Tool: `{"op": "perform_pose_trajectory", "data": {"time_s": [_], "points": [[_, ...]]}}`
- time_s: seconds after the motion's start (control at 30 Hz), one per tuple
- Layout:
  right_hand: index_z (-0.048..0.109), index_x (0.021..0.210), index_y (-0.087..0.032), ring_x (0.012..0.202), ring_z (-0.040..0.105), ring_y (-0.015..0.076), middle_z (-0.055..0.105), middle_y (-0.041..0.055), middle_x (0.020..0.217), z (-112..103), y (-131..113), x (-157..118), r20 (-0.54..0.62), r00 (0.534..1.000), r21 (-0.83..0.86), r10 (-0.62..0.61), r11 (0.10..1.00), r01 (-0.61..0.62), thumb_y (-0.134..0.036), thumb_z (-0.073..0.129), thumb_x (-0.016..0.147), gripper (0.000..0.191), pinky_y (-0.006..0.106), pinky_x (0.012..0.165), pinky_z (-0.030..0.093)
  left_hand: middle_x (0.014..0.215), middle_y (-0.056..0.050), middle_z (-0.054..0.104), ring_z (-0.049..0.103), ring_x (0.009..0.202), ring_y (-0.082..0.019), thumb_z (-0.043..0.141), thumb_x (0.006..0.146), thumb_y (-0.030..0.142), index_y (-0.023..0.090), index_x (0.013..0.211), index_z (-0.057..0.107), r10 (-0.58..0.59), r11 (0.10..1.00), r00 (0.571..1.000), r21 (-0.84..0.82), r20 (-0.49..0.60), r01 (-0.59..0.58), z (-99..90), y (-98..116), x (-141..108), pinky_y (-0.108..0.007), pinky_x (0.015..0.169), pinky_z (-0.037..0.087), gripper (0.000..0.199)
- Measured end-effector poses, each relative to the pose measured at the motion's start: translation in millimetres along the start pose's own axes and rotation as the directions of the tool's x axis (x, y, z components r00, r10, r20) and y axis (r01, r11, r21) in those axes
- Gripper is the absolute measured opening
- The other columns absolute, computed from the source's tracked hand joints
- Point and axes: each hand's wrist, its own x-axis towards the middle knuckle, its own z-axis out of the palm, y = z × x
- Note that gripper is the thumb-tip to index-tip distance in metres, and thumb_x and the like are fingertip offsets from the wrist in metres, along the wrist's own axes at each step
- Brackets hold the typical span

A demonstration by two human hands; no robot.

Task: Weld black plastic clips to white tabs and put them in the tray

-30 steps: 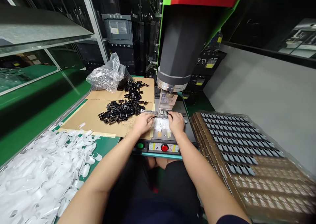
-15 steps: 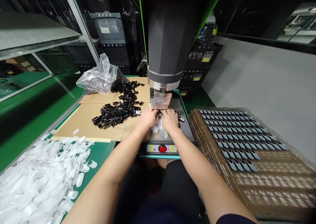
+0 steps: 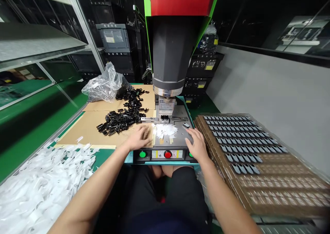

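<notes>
The grey metal machine plate (image 3: 177, 141) bears 1 small black plastic part (image 3: 164, 117) beyond the hands. The left hand (image 3: 140, 137) is loosely curved, visibly holding nothing; the right hand (image 3: 197, 142) spreads wide beside 1 grey-and-black piece (image 3: 186, 125). Rightward, a brown plastic tray (image 3: 270, 161) is partly filled; leftward, loose black clips (image 3: 121, 117) remain.

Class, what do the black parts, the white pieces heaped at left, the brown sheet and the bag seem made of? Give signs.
Black parts: probably moulded plastic, glossy, by their bright highlights; coated metal possible.
White pieces: likely thin plastic, smooth, with a slightly translucent look.
Brown sheet: apparently cardboard, matt, by its dull tan face.
Bag: likely clear plastic film, by its shiny creases.
</notes>
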Motion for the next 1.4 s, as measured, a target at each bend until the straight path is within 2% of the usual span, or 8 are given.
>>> {"op": "perform_pose_trajectory", "data": {"time_s": [0.1,0.17,0.4,0.57,0.77,0.9,1.0,1.4], "points": [[0.051,0.161,-0.029,0.160,0.035,0.0343,0.055,0.0075,0.163,-16,21,-45,0.128,0.991,-0.057,0.035,0.998,-0.028,-0.039,0.057,0.101,0.061,0.058,0.129,0.037,0.171,-0.017,0.043,0.038,0.160,-0.040,0.086,0.077,0.054,0.023,0.163,0.050,0.012,0.998,0.993,0.058,0.115,-0.019,4.0,-19,-40,-0.054,0.131,0.034,0.098],[0.044,0.166,-0.032,0.163,0.030,0.0346,0.048,0.0058,0.169,-19,28,-61,0.199,0.979,-0.098,0.045,0.995,-0.025,-0.038,0.057,0.100,0.067,0.060,0.129,0.036,0.174,-0.017,0.039,0.033,0.162,-0.041,0.086,0.078,0.046,0.025,0.165,0.047,0.032,0.993,0.992,0.112,0.120,-0.046,7.4,-23,-55,-0.057,0.133,0.031,0.098],[0.043,0.166,-0.036,0.164,0.029,0.0345,0.046,0.0041,0.171,-16,38,-66,0.221,0.975,-0.168,0.031,0.986,0.007,-0.037,0.057,0.100,0.068,0.062,0.130,0.032,0.172,-0.016,0.040,0.037,0.159,-0.041,0.080,0.083,0.043,0.026,0.166,0.045,0.032,0.979,0.994,0.195,0.102,-0.052,10.4,-21,-59,-0.058,0.130,0.034,0.092],[0.040,0.168,-0.030,0.165,0.027,0.0363,0.049,0.0093,0.169,-9,18,-49,0.211,0.977,-0.184,0.025,0.983,0.014,-0.047,0.055,0.102,0.070,0.065,0.132,0.026,0.173,-0.018,0.038,0.032,0.162,-0.040,0.074,0.086,0.067,0.023,0.168,0.041,0.023,0.994,0.996,0.107,0.084,-0.032,16.1,-14,-38,-0.057,0.133,0.030,0.099],[0.026,0.173,-0.017,0.168,0.020,0.0341,0.029,0.0163,0.179,37,-28,11,0.312,0.950,-0.187,0.022,0.982,0.039,-0.053,0.048,0.104,0.081,0.058,0.136,0.021,0.181,-0.022,0.019,0.017,0.168,-0.042,0.061,0.082,0.092,0.017,0.173,0.028,-0.073,0.996,0.997,0.051,0.036,0.071,32.8,14,20,-0.057,0.136,0.020,0.123],[0.019,0.175,-0.014,0.169,0.018,0.0369,0.022,0.0197,0.181,64,-42,38,0.384,0.920,-0.235,0.074,0.972,0.020,-0.055,0.046,0.105,0.085,0.060,0.136,0.015,0.181,-0.022,0.021,0.013,0.169,-0.040,0.047,0.093,0.088,0.016,0.172,0.028,-0.046,0.993,0.999,0.109,0.020,0.044,51.1,34,36,-0.061,0.136,0.010,0.109],[0.020,0.174,-0.012,0.169,0.015,0.0381,0.019,0.0197,0.181,73,-46,46,0.423,0.903,-0.254,0.081,0.967,0.032,-0.054,0.044,0.107,0.082,0.060,0.136,0.012,0.180,-0.025,0.022,0.013,0.169,-0.041,0.040,0.098,0.084,0.012,0.171,0.032,-0.050,0.990,0.999,0.130,-0.009,0.051,62.5,43,36,-0.062,0.136,0.009,0.102],[0.027,0.175,-0.019,0.170,0.012,0.0370,0.019,0.0134,0.182,63,-52,44,0.440,0.898,-0.213,0.010,0.972,0.094,-0.050,0.043,0.109,0.074,0.060,0.136,0.013,0.178,-0.022,0.029,0.023,0.167,-0.038,0.041,0.103,0.075,0.012,0.169,0.034,0.032,0.989,0.997,0.145,-0.067,-0.022,66.9,49,27,-0.059,0.137,0.014,0.092]]}}
